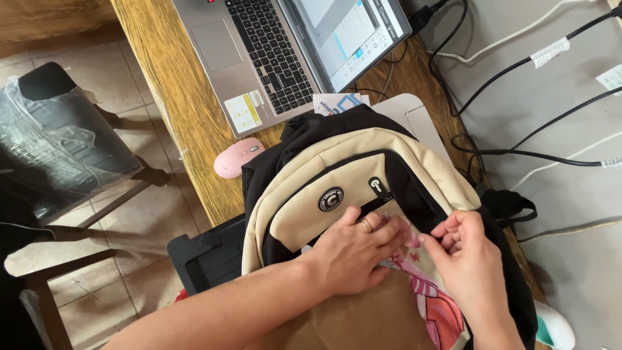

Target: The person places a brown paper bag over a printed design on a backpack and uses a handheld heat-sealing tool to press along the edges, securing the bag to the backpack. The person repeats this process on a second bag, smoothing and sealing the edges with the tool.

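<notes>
Far left, a chair (pixel 58 139) wrapped in clear plastic stands on the tile floor (pixel 149 214), well apart from the work. Next, the wooden desk (pixel 162 78) runs up and down the view, with an open laptop (pixel 272 52) at the top and a pink mouse (pixel 238 157) just below it near the desk edge. Centre: a beige and black backpack (pixel 350 168) lies on the desk, top toward the laptop, bottom toward the person, so its long axis runs away from the body; a round badge (pixel 330 199) sits on its front pocket. A pink patterned cloth (pixel 434 298) lies at the front pocket's open zipper, partly tucked in, the rest trailing down toward the person. Left hand (pixel 353 249) comes in from the lower left, forearm slanting across, palm down, fingers loosely spread and flat on the cloth right at the pocket mouth; a ring is on one finger; it presses rather than grips. Right hand (pixel 463 259) comes from the lower right, fingers curled, fingertips pinching the cloth edge or the pocket rim, cannot tell which. Both hands touch the cloth, nearly meeting over it; the pocket opening lies just ahead of the fingertips. Far right, black and white cables (pixel 538 78) run over a grey surface.
</notes>
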